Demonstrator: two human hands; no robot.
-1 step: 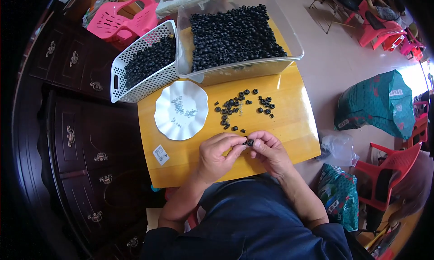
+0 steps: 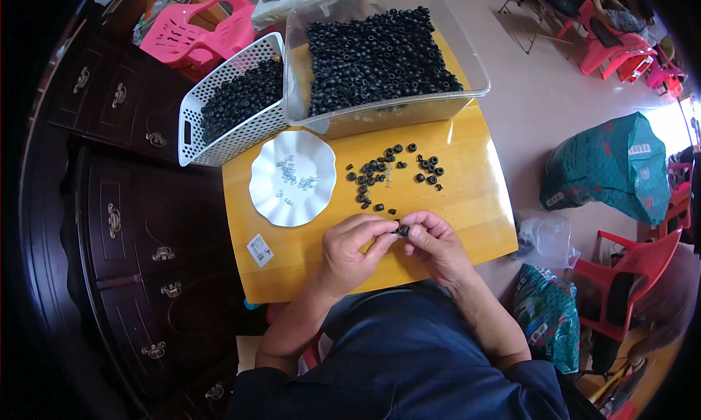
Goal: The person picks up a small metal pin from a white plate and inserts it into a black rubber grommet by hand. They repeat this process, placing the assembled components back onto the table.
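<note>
Over the near part of the yellow table, my two hands meet at the fingertips. Thumb and fingers of my right hand [image 2: 438,248] pinch a small black barrel-shaped part [image 2: 404,231] with a hole in its end. My left hand [image 2: 353,250] is closed at the left end of the same part; its fingertips hide what else they may hold. Just beyond lie several loose black ring-like parts [image 2: 361,188], with a smaller group [image 2: 431,170] to their right. Thin silvery pieces like tiny springs [image 2: 388,176] lie among them. More small silvery pieces [image 2: 296,175] rest on a white scalloped plate [image 2: 266,207].
A clear plastic bin [image 2: 380,120] of black parts stands at the table's far edge, beside a white perforated basket [image 2: 241,139] of them. A white label [image 2: 260,250] lies near left. Dark drawers [image 2: 131,237] flank the left; green bags [image 2: 606,168] and red chairs [image 2: 642,274] stand right.
</note>
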